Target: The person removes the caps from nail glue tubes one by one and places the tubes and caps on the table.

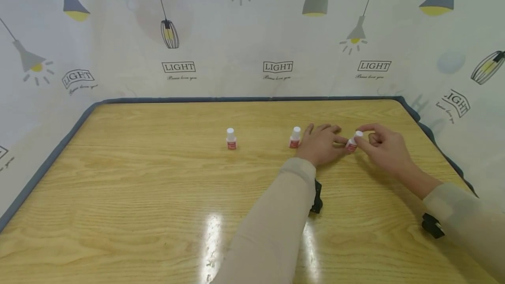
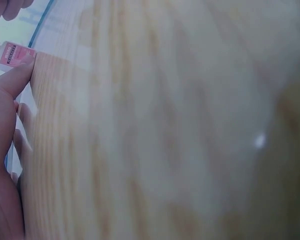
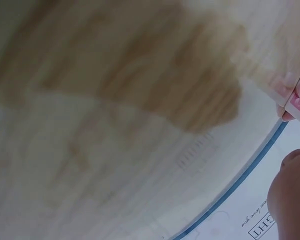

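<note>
A small white bottle [image 1: 352,146] with a red label and white cap leans slightly at the right of the table. My right hand [image 1: 388,148] pinches its cap between thumb and forefinger. Palm down on the wood, my left hand [image 1: 321,144] is spread out, its thumb reaching the bottle's base; in the left wrist view that thumb [image 2: 17,75] overlaps the red label. Beside the left hand's other edge stands a second, matching bottle [image 1: 294,138], upright. A third such bottle [image 1: 231,139] stands upright farther left. The right wrist view catches only part of the right hand [image 3: 292,195].
The wooden table [image 1: 138,179] has a dark blue edging [image 1: 236,99] along its back and sides. Behind it hangs a pale cloth [image 1: 229,47] printed with lamps. A black wrist device [image 1: 317,197] sits under the left sleeve, another [image 1: 432,225] under the right.
</note>
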`<move>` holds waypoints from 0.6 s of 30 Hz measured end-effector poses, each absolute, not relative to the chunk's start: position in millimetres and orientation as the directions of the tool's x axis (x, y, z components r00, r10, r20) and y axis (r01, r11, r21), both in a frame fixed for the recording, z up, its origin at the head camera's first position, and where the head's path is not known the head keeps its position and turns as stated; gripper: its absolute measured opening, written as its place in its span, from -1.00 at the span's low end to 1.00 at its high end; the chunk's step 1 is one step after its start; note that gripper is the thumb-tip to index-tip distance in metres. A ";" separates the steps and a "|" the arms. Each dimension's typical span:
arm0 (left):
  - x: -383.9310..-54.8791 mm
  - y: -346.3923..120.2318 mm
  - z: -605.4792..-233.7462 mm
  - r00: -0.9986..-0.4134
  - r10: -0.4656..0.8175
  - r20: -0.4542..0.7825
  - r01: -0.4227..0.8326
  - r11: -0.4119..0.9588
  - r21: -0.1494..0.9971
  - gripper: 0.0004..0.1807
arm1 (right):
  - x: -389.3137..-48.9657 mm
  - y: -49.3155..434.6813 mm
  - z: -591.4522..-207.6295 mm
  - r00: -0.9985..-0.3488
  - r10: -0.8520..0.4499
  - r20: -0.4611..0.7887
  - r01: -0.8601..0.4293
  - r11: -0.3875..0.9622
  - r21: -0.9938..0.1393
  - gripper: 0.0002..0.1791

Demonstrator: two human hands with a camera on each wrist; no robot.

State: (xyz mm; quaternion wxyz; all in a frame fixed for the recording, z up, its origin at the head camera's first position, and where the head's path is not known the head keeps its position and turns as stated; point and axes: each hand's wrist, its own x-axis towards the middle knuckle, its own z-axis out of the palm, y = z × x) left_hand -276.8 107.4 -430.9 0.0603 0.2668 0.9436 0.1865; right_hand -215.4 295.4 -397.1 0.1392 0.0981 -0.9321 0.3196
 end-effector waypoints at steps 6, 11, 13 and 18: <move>-276.9 106.4 -430.3 -0.850 0.526 -0.015 0.483 0.792 0.374 -0.52 | -214.5 294.6 -397.0 -0.943 -0.062 0.327 -0.246 0.791 -0.560 -0.68; -277.2 106.5 -430.6 -0.850 0.526 -0.016 0.483 0.791 0.375 -0.48 | -215.2 294.3 -397.5 -0.944 -0.064 0.323 -0.240 0.806 -0.541 -0.68; -277.3 106.8 -431.0 -0.851 0.525 -0.017 0.481 0.792 0.377 -0.48 | -215.6 294.6 -397.8 -0.944 -0.068 0.323 -0.242 0.809 -0.536 -0.68; -277.7 107.6 -431.9 -0.854 0.520 -0.012 0.479 0.795 0.372 -0.52 | -216.2 294.2 -398.1 -0.939 -0.087 0.331 -0.264 0.801 -0.537 -0.72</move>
